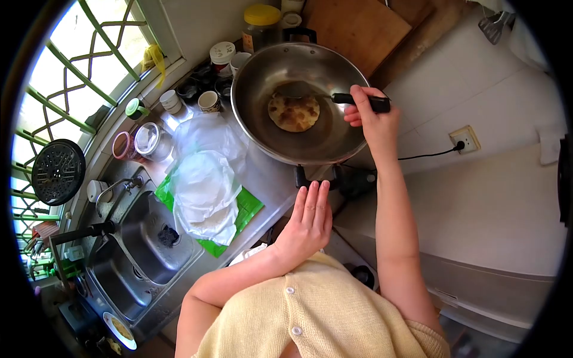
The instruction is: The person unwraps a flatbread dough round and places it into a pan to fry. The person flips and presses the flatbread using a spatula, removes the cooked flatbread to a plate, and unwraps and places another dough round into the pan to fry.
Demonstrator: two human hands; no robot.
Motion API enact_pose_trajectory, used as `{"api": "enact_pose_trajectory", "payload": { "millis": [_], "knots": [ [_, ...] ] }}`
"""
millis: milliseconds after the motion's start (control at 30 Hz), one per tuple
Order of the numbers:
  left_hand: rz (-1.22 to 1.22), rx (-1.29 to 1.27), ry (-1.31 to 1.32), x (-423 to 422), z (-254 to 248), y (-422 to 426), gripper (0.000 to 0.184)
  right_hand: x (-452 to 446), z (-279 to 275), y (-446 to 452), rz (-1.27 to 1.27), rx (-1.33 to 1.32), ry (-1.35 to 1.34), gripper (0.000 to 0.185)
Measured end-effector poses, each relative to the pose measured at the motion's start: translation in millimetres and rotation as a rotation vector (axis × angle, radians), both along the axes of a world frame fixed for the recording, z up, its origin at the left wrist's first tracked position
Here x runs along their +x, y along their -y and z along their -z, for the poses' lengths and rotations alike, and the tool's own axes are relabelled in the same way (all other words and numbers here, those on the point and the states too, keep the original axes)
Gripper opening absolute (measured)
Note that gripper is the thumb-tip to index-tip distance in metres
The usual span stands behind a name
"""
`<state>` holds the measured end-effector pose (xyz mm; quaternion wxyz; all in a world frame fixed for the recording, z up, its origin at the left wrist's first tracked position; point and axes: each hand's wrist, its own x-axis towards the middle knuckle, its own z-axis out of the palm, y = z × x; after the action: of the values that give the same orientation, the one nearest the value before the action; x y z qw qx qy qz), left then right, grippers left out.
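Observation:
A large steel wok (256,119) holds a round, browned flatbread (293,114) near its middle. My right hand (375,113) is closed around the black handle of a spatula (342,98) over the wok's right side. The spatula's metal end reaches to the upper edge of the flatbread; I cannot tell whether it lies under it. My left hand (306,224) is held flat, fingers stretched out towards the wok's near black handle (319,177). Its fingertips are at that handle, but whether they touch it is unclear.
White plastic sheets (206,191) lie on a green bag (249,204) left of the wok. Beyond them is a double steel sink (156,238). Jars, including a yellow-lidded jar (261,27), and cups crowd the back. A cutting board (358,30) leans behind. A cord runs to a wall socket (465,140).

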<state>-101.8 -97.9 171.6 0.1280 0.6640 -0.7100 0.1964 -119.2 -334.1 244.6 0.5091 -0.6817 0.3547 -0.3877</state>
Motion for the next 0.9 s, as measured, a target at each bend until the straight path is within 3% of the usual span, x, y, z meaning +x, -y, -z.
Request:
{"api": "enact_pose_trajectory", "payload": {
  "millis": [500, 900],
  "knots": [
    [-0.02, -0.015, 0.014, -1, -3, 3, 0.027, -88, -70, -32, 0.086, -0.137, -0.17, 0.031],
    [-0.111, -0.02, 0.021, -13, -2, 11, 0.027, -75, -101, -26, 0.005, -0.128, -0.323, 0.039]
  ]
}}
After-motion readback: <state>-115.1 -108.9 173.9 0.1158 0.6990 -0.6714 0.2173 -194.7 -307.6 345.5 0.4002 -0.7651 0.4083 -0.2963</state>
